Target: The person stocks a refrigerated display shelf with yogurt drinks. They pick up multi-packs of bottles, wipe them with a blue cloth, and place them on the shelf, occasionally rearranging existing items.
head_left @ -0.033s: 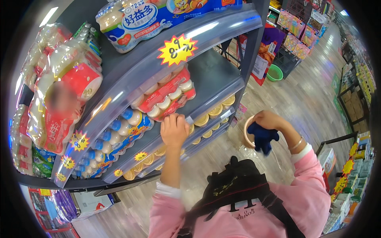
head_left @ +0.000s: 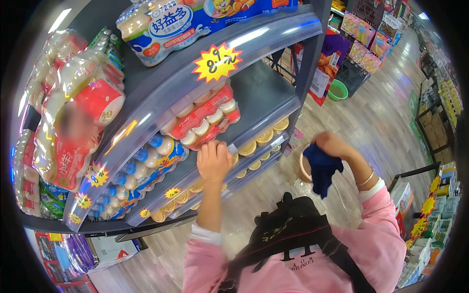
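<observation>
My left hand (head_left: 214,158) is closed over the front edge of a grey store shelf (head_left: 268,115), fingers curled. It is right beside a shrink-wrapped red pack of white bottles (head_left: 202,117). My right hand (head_left: 333,145) is closed on a dark blue cloth (head_left: 323,171), which hangs down from the fingers. Behind the cloth is a pale round basin (head_left: 304,171), partly covered by it; what the basin holds is hidden.
Blue-capped bottle packs (head_left: 141,171) and gold-lidded cups (head_left: 264,136) fill the shelves. Larger bottle packs (head_left: 73,141) stand at the left. On the wood-look floor sits a green basin (head_left: 338,90). Stocked shelves (head_left: 432,229) line the right side.
The blue cloth has changed shape and hangs a little lower and longer. My right hand has shifted slightly to the right. My left hand stays on the shelf edge.
</observation>
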A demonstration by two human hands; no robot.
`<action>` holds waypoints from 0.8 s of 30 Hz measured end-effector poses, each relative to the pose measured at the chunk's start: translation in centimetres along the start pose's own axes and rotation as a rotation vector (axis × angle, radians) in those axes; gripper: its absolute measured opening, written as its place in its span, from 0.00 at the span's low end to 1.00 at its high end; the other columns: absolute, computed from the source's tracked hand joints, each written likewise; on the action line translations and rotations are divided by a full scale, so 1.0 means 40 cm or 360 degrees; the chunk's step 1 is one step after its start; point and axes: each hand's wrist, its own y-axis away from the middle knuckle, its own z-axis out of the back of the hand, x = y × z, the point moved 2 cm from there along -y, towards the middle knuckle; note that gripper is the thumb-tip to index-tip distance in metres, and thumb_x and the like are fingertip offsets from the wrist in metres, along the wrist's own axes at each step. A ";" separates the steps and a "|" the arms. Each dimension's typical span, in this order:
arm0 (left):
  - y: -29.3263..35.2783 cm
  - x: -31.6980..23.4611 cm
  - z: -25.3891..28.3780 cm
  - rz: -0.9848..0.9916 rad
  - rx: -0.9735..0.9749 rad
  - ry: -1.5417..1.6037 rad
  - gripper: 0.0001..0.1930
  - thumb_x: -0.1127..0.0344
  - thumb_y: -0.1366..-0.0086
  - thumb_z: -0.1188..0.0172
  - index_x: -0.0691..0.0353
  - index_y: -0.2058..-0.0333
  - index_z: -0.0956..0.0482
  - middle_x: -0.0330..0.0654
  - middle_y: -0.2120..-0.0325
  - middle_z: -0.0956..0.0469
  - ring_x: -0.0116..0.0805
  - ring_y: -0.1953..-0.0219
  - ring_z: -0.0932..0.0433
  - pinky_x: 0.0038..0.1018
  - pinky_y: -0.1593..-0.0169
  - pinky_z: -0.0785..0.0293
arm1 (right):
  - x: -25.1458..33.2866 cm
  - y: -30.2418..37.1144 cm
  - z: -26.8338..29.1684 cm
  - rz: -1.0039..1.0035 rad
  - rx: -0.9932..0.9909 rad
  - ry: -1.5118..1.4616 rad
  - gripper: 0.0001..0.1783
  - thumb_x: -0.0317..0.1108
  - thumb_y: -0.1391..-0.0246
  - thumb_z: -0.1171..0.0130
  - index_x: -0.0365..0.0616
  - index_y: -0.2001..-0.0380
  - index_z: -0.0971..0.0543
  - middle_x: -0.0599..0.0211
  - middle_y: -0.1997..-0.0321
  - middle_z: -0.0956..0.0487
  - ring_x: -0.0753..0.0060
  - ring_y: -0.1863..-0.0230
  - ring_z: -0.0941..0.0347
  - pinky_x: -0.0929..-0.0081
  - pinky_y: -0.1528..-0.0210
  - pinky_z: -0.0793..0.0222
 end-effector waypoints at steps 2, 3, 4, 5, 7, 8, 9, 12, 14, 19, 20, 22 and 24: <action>0.001 -0.001 0.001 0.0010 0.0002 0.0014 0.06 0.68 0.50 0.45 0.56 0.71 0.29 0.37 0.71 0.28 0.38 0.70 0.29 0.33 0.66 0.34 | 0.091 0.024 0.041 -0.0151 -0.0588 -0.0709 0.17 0.31 0.44 0.59 0.39 0.60 0.22 0.71 0.70 0.25 0.79 0.67 0.32 0.81 0.63 0.35; -0.002 -0.003 0.005 0.0012 -0.0003 0.0014 0.06 0.68 0.50 0.45 0.56 0.71 0.29 0.37 0.71 0.28 0.38 0.70 0.29 0.33 0.66 0.34 | 0.128 0.013 0.052 0.0359 -0.0860 -0.0863 0.17 0.28 0.44 0.61 0.38 0.57 0.24 0.69 0.68 0.25 0.79 0.65 0.31 0.78 0.60 0.34; 0.001 0.001 0.007 0.0019 -0.0003 0.0006 0.06 0.68 0.50 0.45 0.56 0.71 0.29 0.37 0.71 0.28 0.38 0.70 0.29 0.33 0.66 0.34 | 0.196 0.010 0.059 0.0628 -0.1059 -0.0659 0.17 0.25 0.47 0.59 0.38 0.56 0.25 0.62 0.66 0.23 0.70 0.62 0.28 0.73 0.55 0.33; 0.003 0.008 0.005 0.0028 0.0023 0.0012 0.06 0.68 0.50 0.45 0.56 0.71 0.29 0.38 0.71 0.28 0.38 0.70 0.29 0.33 0.66 0.34 | 0.274 -0.001 0.059 0.0817 -0.1284 -0.0106 0.17 0.24 0.50 0.55 0.39 0.57 0.25 0.53 0.62 0.23 0.56 0.58 0.27 0.65 0.51 0.33; 0.005 0.010 -0.002 0.0018 0.0049 0.0030 0.06 0.69 0.50 0.45 0.57 0.71 0.29 0.38 0.71 0.28 0.38 0.70 0.29 0.33 0.66 0.34 | 0.358 -0.041 0.015 0.1026 -0.1411 0.0746 0.16 0.29 0.53 0.44 0.44 0.58 0.23 0.52 0.57 0.26 0.51 0.54 0.30 0.61 0.52 0.33; 0.001 0.009 0.001 0.0008 0.0045 0.0043 0.06 0.69 0.50 0.45 0.57 0.71 0.29 0.38 0.70 0.28 0.38 0.70 0.29 0.33 0.66 0.34 | 0.350 -0.099 -0.023 0.0989 -0.1261 0.0822 0.16 0.34 0.52 0.42 0.44 0.58 0.22 0.51 0.55 0.26 0.51 0.54 0.29 0.62 0.52 0.33; -0.002 0.007 -0.001 -0.0002 0.0045 0.0063 0.06 0.69 0.50 0.45 0.57 0.71 0.29 0.38 0.70 0.28 0.38 0.70 0.29 0.33 0.66 0.34 | 0.328 -0.172 -0.057 0.0661 -0.0719 0.0817 0.19 0.38 0.47 0.45 0.42 0.53 0.24 0.49 0.50 0.27 0.48 0.49 0.30 0.60 0.46 0.34; -0.013 0.007 0.005 0.0012 0.0035 0.0075 0.07 0.68 0.51 0.45 0.57 0.70 0.28 0.38 0.70 0.27 0.39 0.69 0.28 0.34 0.66 0.33 | 0.282 -0.362 -0.131 0.0739 -0.1139 0.1323 0.23 0.42 0.46 0.48 0.42 0.49 0.27 0.49 0.45 0.29 0.47 0.45 0.32 0.56 0.44 0.37; -0.005 0.011 0.005 0.0043 0.0070 0.0081 0.08 0.68 0.52 0.45 0.57 0.70 0.28 0.38 0.69 0.27 0.39 0.70 0.28 0.34 0.66 0.33 | 0.285 -0.483 -0.129 0.0605 -0.0983 0.1307 0.27 0.44 0.45 0.49 0.46 0.43 0.31 0.47 0.40 0.34 0.42 0.39 0.38 0.54 0.42 0.41; 0.010 0.017 -0.011 0.0036 0.0051 0.0029 0.10 0.64 0.53 0.44 0.56 0.70 0.26 0.38 0.67 0.26 0.38 0.70 0.28 0.33 0.68 0.34 | 0.404 -0.654 -0.024 0.0326 -0.0165 0.1550 0.21 0.37 0.46 0.52 0.47 0.49 0.25 0.56 0.36 0.36 0.50 0.37 0.38 0.55 0.41 0.39; 0.007 0.019 -0.014 0.0034 0.0035 0.0022 0.10 0.64 0.54 0.44 0.55 0.70 0.26 0.38 0.67 0.26 0.37 0.71 0.28 0.33 0.68 0.34 | 0.390 -0.660 -0.019 0.0329 -0.0128 0.1521 0.21 0.37 0.46 0.53 0.48 0.49 0.25 0.56 0.36 0.36 0.50 0.37 0.38 0.55 0.41 0.39; 0.020 0.018 -0.017 0.0050 0.0038 0.0010 0.10 0.63 0.54 0.43 0.54 0.70 0.26 0.37 0.67 0.25 0.36 0.71 0.28 0.32 0.69 0.34 | 0.357 -0.674 -0.027 0.0340 -0.0075 0.1472 0.21 0.36 0.46 0.53 0.49 0.49 0.25 0.56 0.36 0.36 0.50 0.38 0.37 0.55 0.41 0.39; 0.019 0.016 -0.024 0.0043 0.0036 0.0002 0.10 0.62 0.54 0.43 0.52 0.70 0.27 0.37 0.68 0.26 0.34 0.71 0.28 0.30 0.70 0.34 | 0.333 -0.680 -0.031 0.0320 -0.0038 0.1442 0.21 0.36 0.47 0.53 0.50 0.49 0.25 0.56 0.36 0.35 0.50 0.38 0.37 0.55 0.41 0.38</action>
